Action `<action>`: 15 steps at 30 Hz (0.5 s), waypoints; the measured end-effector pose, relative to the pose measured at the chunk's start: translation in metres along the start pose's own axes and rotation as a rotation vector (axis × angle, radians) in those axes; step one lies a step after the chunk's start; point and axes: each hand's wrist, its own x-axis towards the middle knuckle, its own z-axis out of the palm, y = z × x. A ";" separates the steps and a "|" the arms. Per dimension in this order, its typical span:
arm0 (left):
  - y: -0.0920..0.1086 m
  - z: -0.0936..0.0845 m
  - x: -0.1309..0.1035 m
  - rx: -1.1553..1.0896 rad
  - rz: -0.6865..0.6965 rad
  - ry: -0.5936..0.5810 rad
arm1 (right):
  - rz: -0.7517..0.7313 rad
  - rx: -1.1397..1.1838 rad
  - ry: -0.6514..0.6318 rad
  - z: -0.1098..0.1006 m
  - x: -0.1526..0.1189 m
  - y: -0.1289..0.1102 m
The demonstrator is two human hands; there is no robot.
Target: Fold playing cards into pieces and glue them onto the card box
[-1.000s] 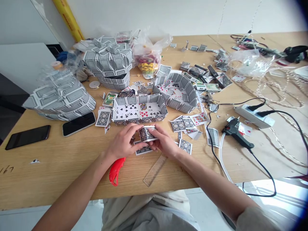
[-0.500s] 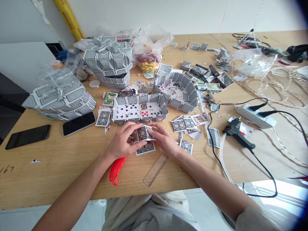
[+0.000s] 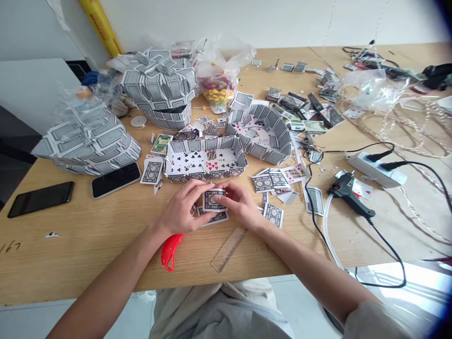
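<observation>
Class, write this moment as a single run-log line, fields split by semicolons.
left hand: gripping patterned card; right hand: thumb on same card; below: face-down playing card; nearby: red handle, clear ruler

Wood-grained tabletop [image 3: 106, 254], crowded toward its back and right side.
Its near left part is marked with dark handwriting [image 3: 11, 247]. Two phones [image 3: 116, 180] are laid flat near a card-covered box [image 3: 92, 141]; a taller lidded box [image 3: 158, 87] is placed farther back, between a white spool [image 3: 139, 121] and a clear bag [image 3: 221, 92]. In the middle, a rectangular tray [image 3: 206, 176] of playing cards is set close beside a many-sided tray [image 3: 263, 151], with loose cards [image 3: 273, 181] scattered around. Nearer the front edge, a transparent ruler [image 3: 229, 249] and a red tool [image 3: 171, 252] (its far end is hidden) are laid. On the right, a glue gun [image 3: 348, 193], a white power strip [image 3: 376, 170] and twisted cord [image 3: 406, 127] are spread out.
</observation>
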 end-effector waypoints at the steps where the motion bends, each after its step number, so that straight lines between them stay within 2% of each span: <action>1: 0.000 0.000 0.000 0.006 0.001 0.006 | 0.000 -0.005 -0.003 0.000 0.000 0.000; 15: -0.001 0.000 -0.001 0.069 0.041 0.037 | 0.014 0.021 0.064 0.000 0.001 0.005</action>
